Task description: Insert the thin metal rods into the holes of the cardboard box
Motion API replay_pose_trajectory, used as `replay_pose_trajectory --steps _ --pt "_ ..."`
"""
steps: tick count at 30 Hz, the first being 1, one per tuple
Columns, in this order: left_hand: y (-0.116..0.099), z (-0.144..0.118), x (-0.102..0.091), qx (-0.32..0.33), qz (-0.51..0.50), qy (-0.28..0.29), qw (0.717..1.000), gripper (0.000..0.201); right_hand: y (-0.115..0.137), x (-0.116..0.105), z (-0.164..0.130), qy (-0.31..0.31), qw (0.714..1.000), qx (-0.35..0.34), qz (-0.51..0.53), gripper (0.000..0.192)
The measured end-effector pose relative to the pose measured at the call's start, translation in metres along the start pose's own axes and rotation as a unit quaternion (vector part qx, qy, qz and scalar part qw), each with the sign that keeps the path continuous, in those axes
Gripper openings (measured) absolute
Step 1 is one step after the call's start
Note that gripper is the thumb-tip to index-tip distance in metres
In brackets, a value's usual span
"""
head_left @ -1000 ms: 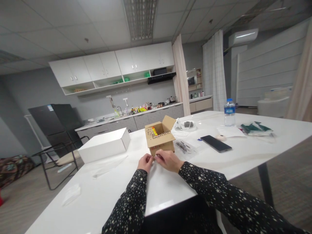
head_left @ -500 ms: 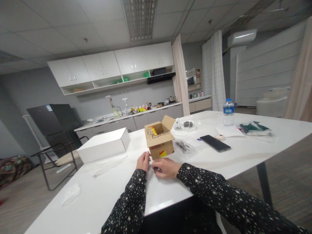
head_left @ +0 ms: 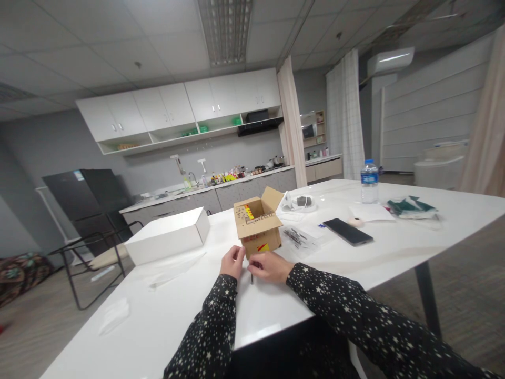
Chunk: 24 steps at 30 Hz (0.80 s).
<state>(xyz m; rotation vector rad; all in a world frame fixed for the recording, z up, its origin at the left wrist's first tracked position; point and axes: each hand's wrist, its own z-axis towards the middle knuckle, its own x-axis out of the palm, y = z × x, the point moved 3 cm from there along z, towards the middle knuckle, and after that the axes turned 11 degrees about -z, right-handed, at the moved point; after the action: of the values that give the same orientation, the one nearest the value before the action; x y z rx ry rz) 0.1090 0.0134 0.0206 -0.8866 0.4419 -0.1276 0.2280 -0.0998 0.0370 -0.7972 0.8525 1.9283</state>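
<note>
Close to the table's front edge, a small cardboard box stands with its flaps up and a red and yellow label on it. My left hand is at the box's near left corner, its fingers closed; whatever they hold, if anything, is hidden. My right hand, just in front of the box, pinches a thin dark rod that points down toward the table. The rod's upper part is covered by my fingers. Right of the box lies a clear plastic bag with several thin dark metal pieces.
A white box stands left on the white table, with clear plastic wrappers nearer me. To the right are a phone, a water bottle, a green packet and a white cable behind.
My right hand has turned and risen slightly, and the thin dark rod now shows below its fingers. My left hand has hardly moved. The box stays in place.
</note>
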Motion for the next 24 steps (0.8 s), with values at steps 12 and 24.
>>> replay_pose_trajectory --steps 12,24 --pt "0.013 -0.001 0.002 -0.004 0.041 0.010 0.999 0.034 -0.004 -0.022 0.004 -0.118 0.992 0.006 -0.041 0.018" --pt "0.018 -0.002 0.004 -0.028 0.073 0.032 0.996 0.031 0.016 -0.078 0.022 -0.235 0.963 -0.013 -0.127 0.030"
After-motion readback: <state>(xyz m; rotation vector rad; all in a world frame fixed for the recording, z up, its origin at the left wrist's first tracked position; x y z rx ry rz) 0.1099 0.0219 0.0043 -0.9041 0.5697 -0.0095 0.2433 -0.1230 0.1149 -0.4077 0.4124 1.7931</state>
